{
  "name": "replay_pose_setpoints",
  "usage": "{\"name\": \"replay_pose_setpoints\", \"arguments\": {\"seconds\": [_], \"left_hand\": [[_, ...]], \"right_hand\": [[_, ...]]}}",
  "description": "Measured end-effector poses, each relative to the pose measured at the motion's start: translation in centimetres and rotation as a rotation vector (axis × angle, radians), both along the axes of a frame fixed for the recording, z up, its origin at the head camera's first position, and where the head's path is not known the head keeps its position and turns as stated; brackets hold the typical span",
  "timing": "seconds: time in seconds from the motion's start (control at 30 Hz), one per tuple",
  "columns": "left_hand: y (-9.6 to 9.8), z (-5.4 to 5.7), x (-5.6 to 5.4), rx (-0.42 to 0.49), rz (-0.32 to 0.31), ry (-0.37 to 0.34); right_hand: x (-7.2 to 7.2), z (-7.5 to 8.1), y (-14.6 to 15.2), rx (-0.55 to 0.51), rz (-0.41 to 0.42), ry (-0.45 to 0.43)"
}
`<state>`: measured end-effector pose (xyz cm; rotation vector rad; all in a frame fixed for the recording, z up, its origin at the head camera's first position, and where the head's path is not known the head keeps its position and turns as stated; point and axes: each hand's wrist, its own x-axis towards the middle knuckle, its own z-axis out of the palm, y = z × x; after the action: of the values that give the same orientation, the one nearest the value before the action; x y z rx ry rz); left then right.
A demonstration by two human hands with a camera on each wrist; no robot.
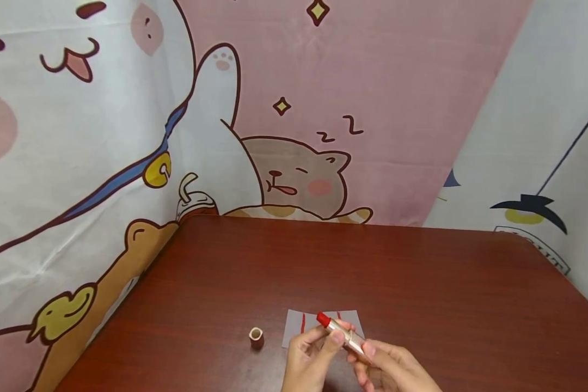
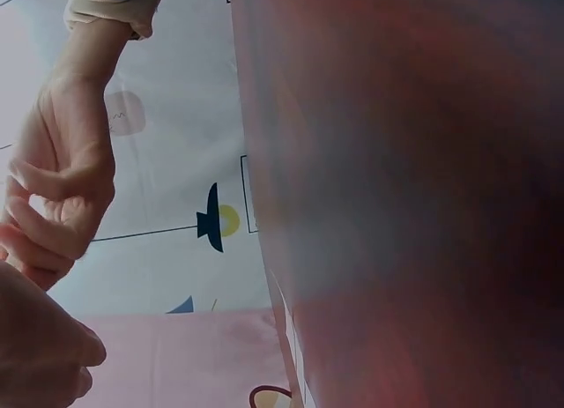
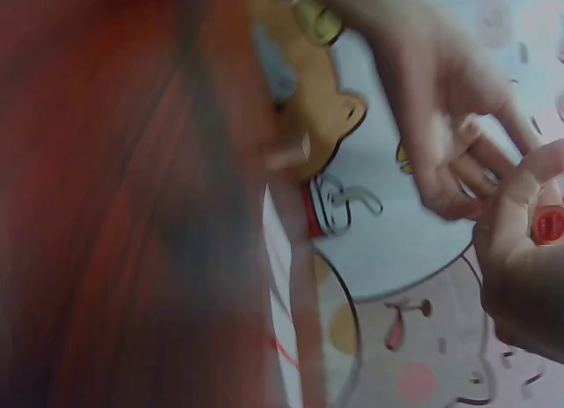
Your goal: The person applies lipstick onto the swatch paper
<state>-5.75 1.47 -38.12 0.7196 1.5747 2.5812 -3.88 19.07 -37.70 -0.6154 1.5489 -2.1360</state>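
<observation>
An uncapped lipstick (image 1: 349,338) with a red bullet and a pale metallic tube is held above the table, slanting with its red tip up and to the left. My left hand (image 1: 310,359) pinches the tube close below the bullet. At the lower end, my right hand (image 1: 394,367) grips the base between thumb and fingers. The right wrist view shows the round red end of the lipstick (image 3: 551,224) within the right hand (image 3: 520,289). Behind the hands lies a white paper (image 1: 294,326) with red strokes, partly covered by them.
The lipstick cap (image 1: 257,338) stands upright left of the paper, its hollow end upward. A reddish-brown table (image 1: 353,267) spreads beneath everything. Cartoon-printed cloth (image 1: 397,109) hangs behind the table and along its sides.
</observation>
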Motion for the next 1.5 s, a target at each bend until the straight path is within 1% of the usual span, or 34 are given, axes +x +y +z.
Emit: {"name": "replay_pose_setpoints", "arguments": {"seconds": [0.07, 0.1, 0.17, 0.2, 0.23, 0.27, 0.3, 0.33, 0.37, 0.43, 0.5, 0.6, 0.7, 0.77, 0.87, 0.93, 1.0, 1.13, 1.27, 1.4, 1.5], "left_hand": [[0.0, 0.0, 0.0, -0.002, 0.006, -0.009], [0.0, 0.0, 0.0, -0.002, 0.009, -0.008], [0.0, -0.1, 0.0, 0.004, 0.009, 0.002], [0.0, -0.1, 0.0, 0.007, 0.007, 0.013], [0.0, 0.0, 0.0, 0.011, 0.005, 0.009], [0.0, 0.0, 0.0, 0.017, 0.002, 0.012], [0.0, 0.0, 0.0, 0.025, -0.002, 0.012], [0.0, 0.0, 0.0, 0.032, -0.005, 0.014], [0.0, 0.0, 0.0, 0.037, -0.009, 0.014], [0.1, -0.1, 0.1, 0.043, -0.017, 0.002], [0.2, -0.3, 0.2, 0.041, -0.027, 0.011], [0.4, -0.6, 0.2, 0.033, -0.039, 0.031], [0.5, -0.6, 0.1, 0.03, -0.04, 0.031], [0.5, -0.5, 0.1, 0.034, -0.038, 0.011], [0.5, -0.2, 0.1, 0.03, -0.03, -0.003], [0.4, -0.1, 0.2, 0.025, -0.027, -0.012], [0.4, -0.1, 0.2, 0.018, -0.022, -0.009], [0.3, -0.2, 0.1, -0.001, -0.008, -0.022], [0.2, -0.4, 0.1, -0.012, 0.007, -0.005], [0.0, -0.7, 0.1, -0.011, 0.012, 0.01], [0.0, -0.7, 0.1, -0.006, 0.021, 0.016]], "right_hand": [[0.3, -0.3, -0.3, 0.075, -0.124, 0.152], [0.4, -0.5, -0.5, 0.115, -0.195, 0.234], [0.6, -0.8, -0.9, 0.192, -0.335, 0.369], [0.7, -0.9, -1.1, 0.222, -0.396, 0.414], [0.7, -1.0, -1.2, 0.235, -0.436, 0.454], [0.7, -1.1, -1.3, 0.236, -0.454, 0.458], [0.7, -1.1, -1.3, 0.22, -0.447, 0.455], [0.6, -1.1, -1.2, 0.195, -0.42, 0.431], [0.5, -1.1, -1.1, 0.159, -0.374, 0.396], [0.4, -0.9, -0.6, 0.076, -0.25, 0.264], [0.2, -0.8, -0.1, 0.004, -0.12, 0.123], [-0.1, -0.8, 0.4, -0.071, 0.032, -0.032], [-0.4, -0.9, 0.4, -0.155, 0.144, -0.089], [-0.6, -1.0, 0.2, -0.225, 0.195, -0.116], [-0.7, -1.2, 0.0, -0.294, 0.221, -0.125], [-0.7, -1.3, -0.1, -0.299, 0.222, -0.126], [-0.8, -1.3, -0.2, -0.29, 0.224, -0.115], [-0.7, -1.4, -0.3, -0.287, 0.241, -0.124], [-0.5, -1.3, -0.6, -0.291, 0.258, -0.131], [-0.3, -1.1, -0.8, -0.28, 0.244, -0.137], [-0.2, -0.9, -0.8, -0.25, 0.213, -0.124]]}}
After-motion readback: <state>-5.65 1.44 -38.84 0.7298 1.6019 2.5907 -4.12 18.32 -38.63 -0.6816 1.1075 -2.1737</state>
